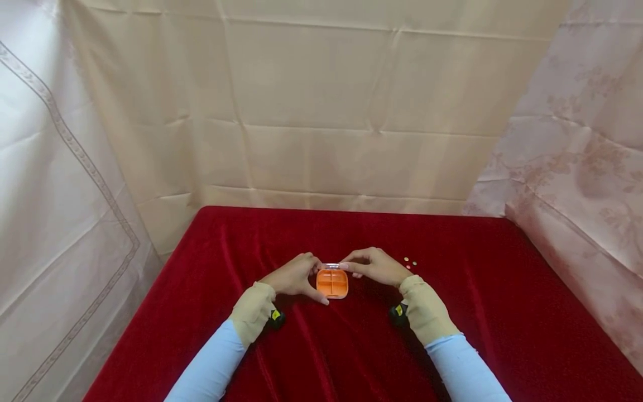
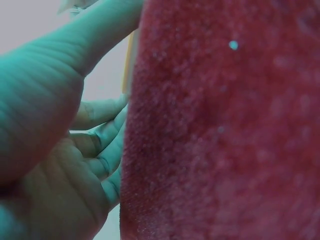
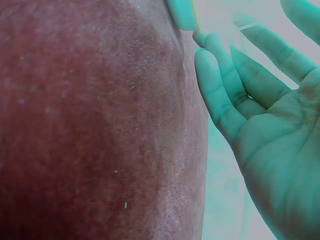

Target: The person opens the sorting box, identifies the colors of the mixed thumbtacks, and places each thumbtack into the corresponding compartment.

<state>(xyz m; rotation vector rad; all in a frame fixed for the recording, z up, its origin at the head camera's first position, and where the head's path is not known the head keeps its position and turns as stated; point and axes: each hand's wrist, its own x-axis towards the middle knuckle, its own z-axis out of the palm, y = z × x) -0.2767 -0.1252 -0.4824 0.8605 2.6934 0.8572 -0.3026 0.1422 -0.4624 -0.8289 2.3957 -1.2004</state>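
Note:
A small orange pill box (image 1: 332, 286) with several compartments lies on the red cloth, its clear lid (image 1: 331, 266) raised at the far side. My left hand (image 1: 296, 276) grips the box from the left, thumb at the near left corner and fingers by the far corner. From the right, my right hand (image 1: 377, 267) pinches the raised lid between thumb and fingertips. The left wrist view has the palm and curled fingers of the left hand (image 2: 60, 175) beside a thin yellow-orange box edge (image 2: 128, 65). In the right wrist view, bent fingers of the right hand (image 3: 270, 115) reach toward a washed-out area.
Three small round tablets (image 1: 406, 259) lie on the cloth just beyond the right wrist. Red velvet cloth (image 1: 502, 312) covers the table. Beige curtain fabric (image 1: 321, 111) hangs behind it, with patterned drapes at both sides.

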